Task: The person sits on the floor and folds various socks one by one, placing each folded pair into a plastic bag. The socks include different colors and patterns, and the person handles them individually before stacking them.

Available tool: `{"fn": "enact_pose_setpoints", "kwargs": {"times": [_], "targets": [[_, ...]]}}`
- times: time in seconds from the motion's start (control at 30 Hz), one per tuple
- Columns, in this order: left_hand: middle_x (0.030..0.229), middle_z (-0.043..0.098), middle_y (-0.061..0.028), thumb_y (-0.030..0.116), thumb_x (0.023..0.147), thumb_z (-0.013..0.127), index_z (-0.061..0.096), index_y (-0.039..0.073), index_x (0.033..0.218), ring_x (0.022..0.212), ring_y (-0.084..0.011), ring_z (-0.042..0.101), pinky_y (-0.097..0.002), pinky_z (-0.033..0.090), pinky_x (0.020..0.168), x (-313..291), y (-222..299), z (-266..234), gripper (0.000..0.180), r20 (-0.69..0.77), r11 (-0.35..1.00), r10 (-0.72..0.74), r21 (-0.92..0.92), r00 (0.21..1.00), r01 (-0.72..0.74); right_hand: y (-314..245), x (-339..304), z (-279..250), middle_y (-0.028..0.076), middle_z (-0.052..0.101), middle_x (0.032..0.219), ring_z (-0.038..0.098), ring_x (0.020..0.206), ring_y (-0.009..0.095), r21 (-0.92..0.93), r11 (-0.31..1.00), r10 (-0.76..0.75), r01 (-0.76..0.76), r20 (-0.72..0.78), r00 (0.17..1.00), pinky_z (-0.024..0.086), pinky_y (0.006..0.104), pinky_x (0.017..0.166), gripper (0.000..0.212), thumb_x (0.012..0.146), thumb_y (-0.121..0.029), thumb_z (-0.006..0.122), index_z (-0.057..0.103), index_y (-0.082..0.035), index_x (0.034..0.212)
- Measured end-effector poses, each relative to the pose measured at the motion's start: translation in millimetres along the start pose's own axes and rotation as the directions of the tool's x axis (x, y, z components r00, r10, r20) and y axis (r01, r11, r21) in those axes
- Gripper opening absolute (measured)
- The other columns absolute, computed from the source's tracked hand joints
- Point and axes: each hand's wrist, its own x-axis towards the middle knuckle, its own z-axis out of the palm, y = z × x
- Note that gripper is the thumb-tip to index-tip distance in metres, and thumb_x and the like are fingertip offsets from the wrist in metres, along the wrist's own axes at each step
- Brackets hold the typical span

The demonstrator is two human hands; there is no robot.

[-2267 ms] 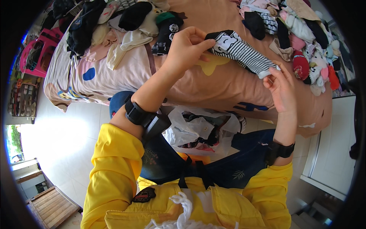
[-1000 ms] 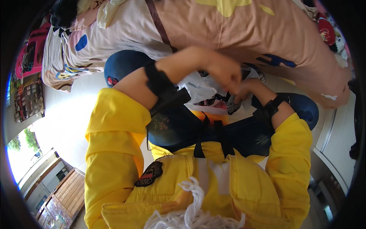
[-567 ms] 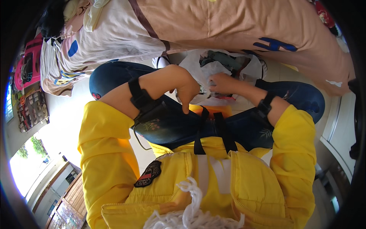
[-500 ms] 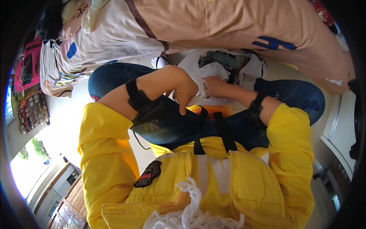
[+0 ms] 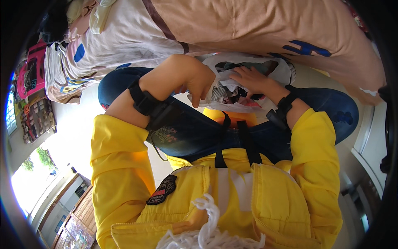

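A white plastic bag [image 5: 283, 71] stands on the floor between my bent legs, its mouth spread wide. Bunched inside it are cloth pieces [image 5: 236, 93], some striped, some dark, with bits of red and grey-green. My left hand [image 5: 197, 82] is at the bag's left edge with its fingers curled down, closed on the plastic; part of the grip is hidden behind the hand. Over the far right side of the opening, my right hand [image 5: 252, 79] lies palm down with its fingers apart, touching the plastic and the contents, gripping nothing that shows.
A bed with a peach and white sheet [image 5: 248, 25] runs along the far side, its cloth hanging close to the bag. A pink bag-like thing [image 5: 35, 70] and a rack with many small items [image 5: 39, 120] are at the left. Black straps [image 5: 251, 147] hang over my lap.
My right hand has let go of the bag's near edge and moved to the far right, its fingers now spread. The bag's mouth is wider and more cloth shows. My left hand has barely moved.
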Motion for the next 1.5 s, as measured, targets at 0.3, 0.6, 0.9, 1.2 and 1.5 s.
{"fn": "enact_pose_setpoints", "kwargs": {"times": [0.3, 0.6, 0.9, 1.2, 1.5], "targets": [[0.1, 0.069, -0.0149, 0.028, 0.065, 0.085, 0.068, 0.002, 0.115, 0.081, -0.0255, 0.069, -0.0345, 0.058, 0.058, 3.2, 10.5, 3.0, 0.058, 0.002, 0.992, -0.101, 0.077, 0.995, 0.1, 30.8, 19.5, 3.8, 0.019, 0.06, 0.116, 0.057, 0.11, 0.036, 0.384, 0.921, 0.108, -0.064, -0.093, 0.99, 0.044, 0.0407, 0.097, 0.041, 0.076, -0.001, 0.06, 0.059, -0.003, 0.117], [0.088, 0.071, -0.0132, 0.031, 0.059, 0.087, 0.07, 0.001, 0.107, 0.073, -0.0271, 0.07, -0.0351, 0.055, 0.06, 2.2, -0.3, 9.7, 0.059, -0.226, 0.983, 0.001, 0.181, 0.974, 0.041, -6.3, -19.8, -144.4, 0.017, 0.07, 0.093, 0.067, 0.089, 0.033, 0.263, 0.931, 0.225, -0.252, 0.129, 0.966, 0.054, 0.0381, 0.081, 0.035, 0.08, -0.017, 0.058, 0.067, 0.002, 0.108], [0.108, 0.065, -0.0198, 0.036, 0.068, 0.085, 0.057, 0.0, 0.122, 0.104, -0.029, 0.063, -0.0351, 0.051, 0.086, -8.6, 28.9, -10.6, 0.071, -0.52, 0.95, 0.15, -0.159, 0.841, -0.268, -11.6, -102.2, -186.9, 0.005, 0.062, 0.081, 0.058, 0.077, 0.012, 0.673, 0.734, 0.125, -0.097, 0.006, 0.992, 0.049, 0.0273, 0.072, 0.028, 0.075, -0.014, 0.075, 0.062, 0.0, 0.096], [0.145, 0.036, -0.0179, 0.04, 0.068, 0.087, 0.018, 0.004, 0.151, 0.137, -0.0279, 0.033, -0.0384, 0.029, 0.113, -16.2, 46.0, -16.4, 0.114, -0.862, 0.402, 0.457, -0.018, 0.218, -0.915, 6.8, -149.4, -207.3, 0.006, 0.064, 0.113, 0.06, 0.102, 0.013, 0.909, 0.119, -0.113, 0.4, -0.388, 0.915, 0.045, 0.0255, 0.092, 0.083, 0.055, -0.013, 0.09, 0.055, 0.003, 0.128], [0.104, 0.062, -0.0111, 0.017, 0.086, 0.074, 0.05, -0.001, 0.118, 0.079, -0.0175, 0.067, -0.0277, 0.059, 0.059, -59.3, 41.6, -27.5, 0.044, -0.945, -0.008, 0.058, -0.323, 0.322, -0.946, 19.1, -155.0, -216.8, 0.006, 0.063, 0.113, 0.059, 0.104, 0.013, 0.845, 0.167, 0.474, 0.508, -0.521, 0.71, 0.047, 0.0241, 0.09, 0.053, 0.081, -0.016, 0.073, 0.054, 0.001, 0.127]]}}
